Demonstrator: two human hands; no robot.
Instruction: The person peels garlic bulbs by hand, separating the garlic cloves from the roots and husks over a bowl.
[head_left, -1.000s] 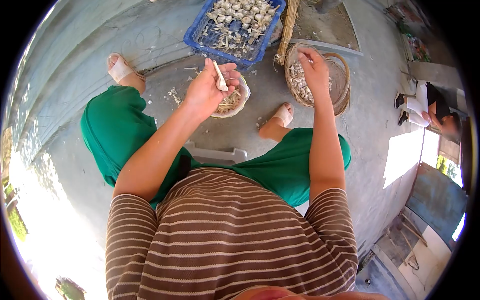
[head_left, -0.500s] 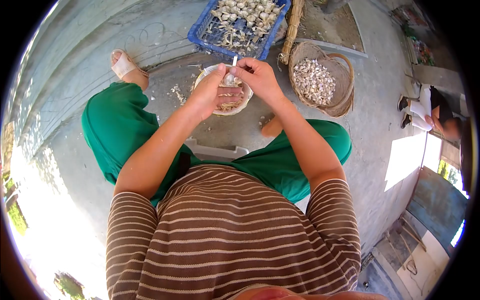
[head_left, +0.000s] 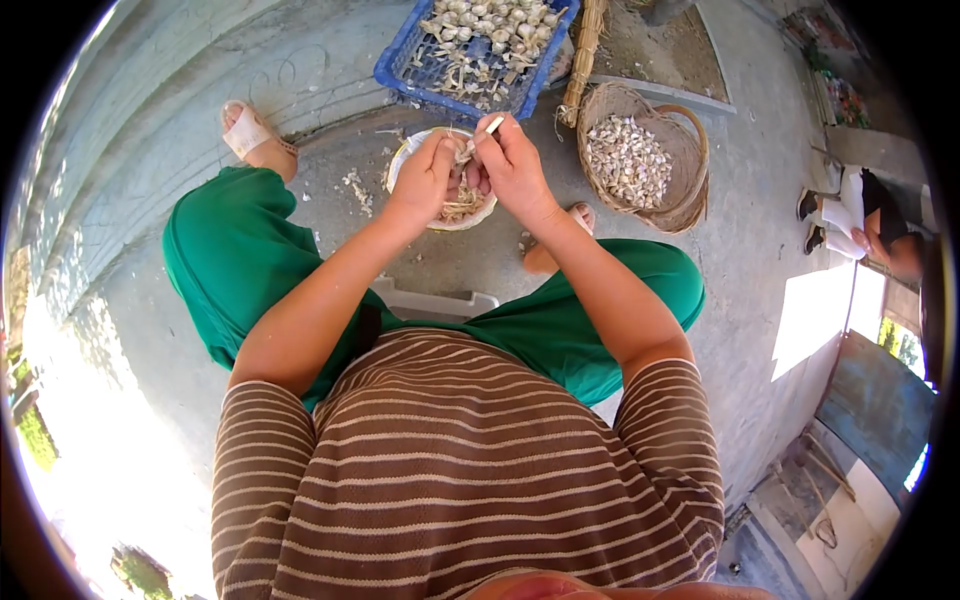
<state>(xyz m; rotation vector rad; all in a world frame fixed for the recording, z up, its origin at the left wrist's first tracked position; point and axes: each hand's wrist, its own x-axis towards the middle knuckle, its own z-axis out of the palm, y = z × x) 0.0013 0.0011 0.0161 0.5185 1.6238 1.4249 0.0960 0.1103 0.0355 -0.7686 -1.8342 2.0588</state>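
Both my hands meet over a round bowl (head_left: 467,224) with a pale rim, which holds dry husks and stalks. My left hand (head_left: 424,178) is closed on a garlic bulb (head_left: 463,152), mostly covered by the fingers. Opposite it, my right hand (head_left: 516,172) is closed too, with a short white handle (head_left: 494,124) sticking up past the thumb and forefinger. What the handle belongs to is hidden in the grip. The right fingertips are close against the garlic.
Ahead stands a blue plastic crate (head_left: 388,68) of garlic bulbs. To the right, a wicker basket (head_left: 688,185) holds loose cloves, with a straw bundle (head_left: 583,62) beside it. Garlic scraps (head_left: 357,190) litter the floor left of the bowl. Another person (head_left: 870,220) is at far right.
My right hand has turned and come lower, tilting the white handle to the right. My left fingers, stretched out before, have curled in around the garlic.
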